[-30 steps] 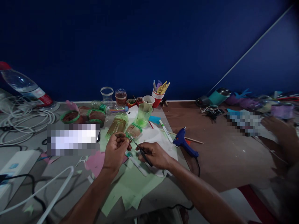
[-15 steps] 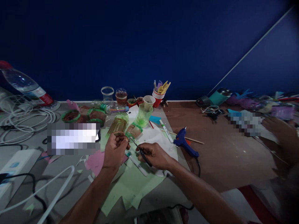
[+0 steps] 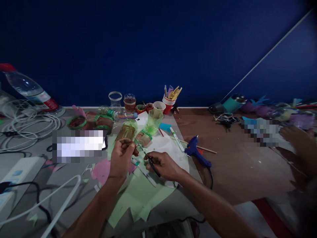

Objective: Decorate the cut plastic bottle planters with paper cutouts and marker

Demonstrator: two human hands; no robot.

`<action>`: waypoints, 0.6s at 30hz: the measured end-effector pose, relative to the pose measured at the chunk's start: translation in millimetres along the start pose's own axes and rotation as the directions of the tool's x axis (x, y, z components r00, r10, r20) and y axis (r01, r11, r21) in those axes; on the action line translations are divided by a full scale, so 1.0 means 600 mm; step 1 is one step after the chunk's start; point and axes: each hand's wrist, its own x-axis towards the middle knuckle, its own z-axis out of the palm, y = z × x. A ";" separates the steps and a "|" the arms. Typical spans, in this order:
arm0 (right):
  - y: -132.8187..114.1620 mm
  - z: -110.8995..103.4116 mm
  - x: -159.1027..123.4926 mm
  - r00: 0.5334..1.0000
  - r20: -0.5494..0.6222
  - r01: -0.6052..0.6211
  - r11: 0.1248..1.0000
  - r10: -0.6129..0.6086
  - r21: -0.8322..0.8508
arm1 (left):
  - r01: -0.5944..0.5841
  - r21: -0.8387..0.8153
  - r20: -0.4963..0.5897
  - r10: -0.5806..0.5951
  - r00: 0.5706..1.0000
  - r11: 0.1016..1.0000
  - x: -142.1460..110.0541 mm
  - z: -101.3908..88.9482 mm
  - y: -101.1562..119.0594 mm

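Note:
My left hand (image 3: 121, 159) is closed, pinching a small greenish paper piece (image 3: 125, 141) between thumb and fingers above the table. My right hand (image 3: 164, 165) is closed round a pair of dark scissors (image 3: 150, 161) whose blades point up and left toward that piece. Below both hands lie light green paper sheets (image 3: 138, 198), a pink paper scrap (image 3: 101, 172) and a white marker (image 3: 146, 174).
Cut green bottle halves (image 3: 152, 120), cups of tools (image 3: 169, 99) and small jars crowd the back of the table. A blue glue gun (image 3: 195, 152) lies right of my hands. White cables (image 3: 27, 124) and a water bottle (image 3: 27, 91) sit at left. Another person's hand (image 3: 299, 142) is at far right.
The view has shifted slightly. My left hand has turned the small piece a little; the scissors stay close to it. Otherwise nothing has moved.

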 end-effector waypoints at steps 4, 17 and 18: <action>0.003 0.001 0.001 0.999 -0.040 0.023 1.000 -0.023 -0.006 | 0.114 -0.041 0.123 -0.108 0.987 0.993 -0.002 -0.005 -0.013; 0.003 0.006 0.002 0.997 -0.035 0.060 0.993 -0.064 -0.106 | 0.163 -0.034 0.179 -0.154 0.972 0.986 -0.002 -0.006 -0.014; 0.002 0.005 0.001 0.997 -0.032 0.064 0.991 -0.068 -0.114 | 0.160 -0.029 0.177 -0.152 0.972 0.987 -0.003 -0.007 -0.015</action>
